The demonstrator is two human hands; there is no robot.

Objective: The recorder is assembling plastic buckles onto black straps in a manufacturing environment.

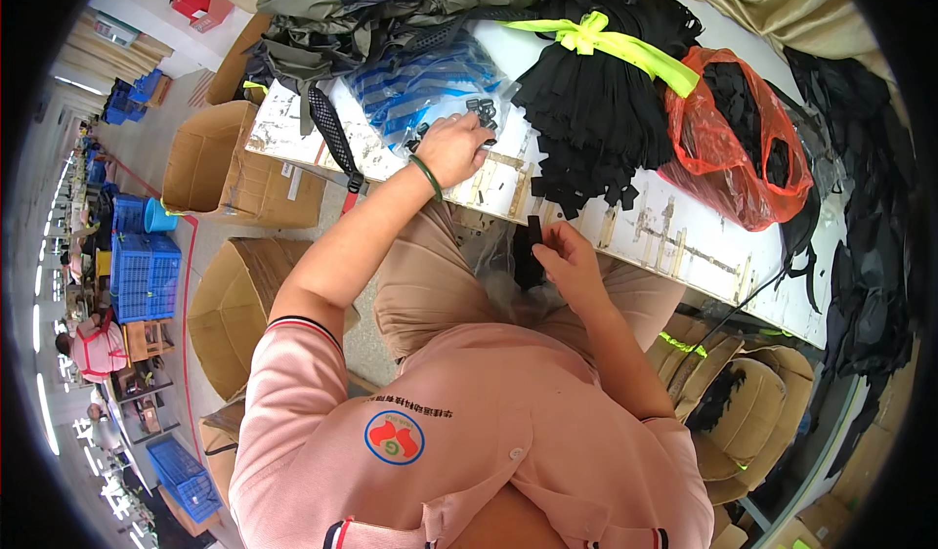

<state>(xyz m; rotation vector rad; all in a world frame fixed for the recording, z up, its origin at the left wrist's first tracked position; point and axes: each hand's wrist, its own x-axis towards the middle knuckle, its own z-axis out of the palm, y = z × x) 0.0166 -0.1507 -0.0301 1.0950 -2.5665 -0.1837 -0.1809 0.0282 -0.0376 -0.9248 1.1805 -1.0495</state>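
Observation:
My left hand point(455, 152), with a dark green bangle point(427, 178) on its wrist, is at the table's near edge with fingers curled. Small black plastic buckles point(481, 110) lie right beside its fingers, on a clear plastic bag with blue stripes point(430, 78). Whatever is under the fingertips is hidden. Below the table edge, over my lap, my right hand point(571, 264) pinches a short black webbing strap point(534, 232) that points upward. A large bundle of black webbing strips point(591, 109), tied with a neon yellow band point(596, 39), lies beyond it on the table.
A red plastic bag point(699, 163) of black pieces stands right of the bundle. Dark olive backpacks point(342, 21) are heaped at the far left of the white table point(684, 241). Open cardboard boxes point(234, 295) stand left; another box point(747, 417) is at right. Black fabric point(870, 207) hangs far right.

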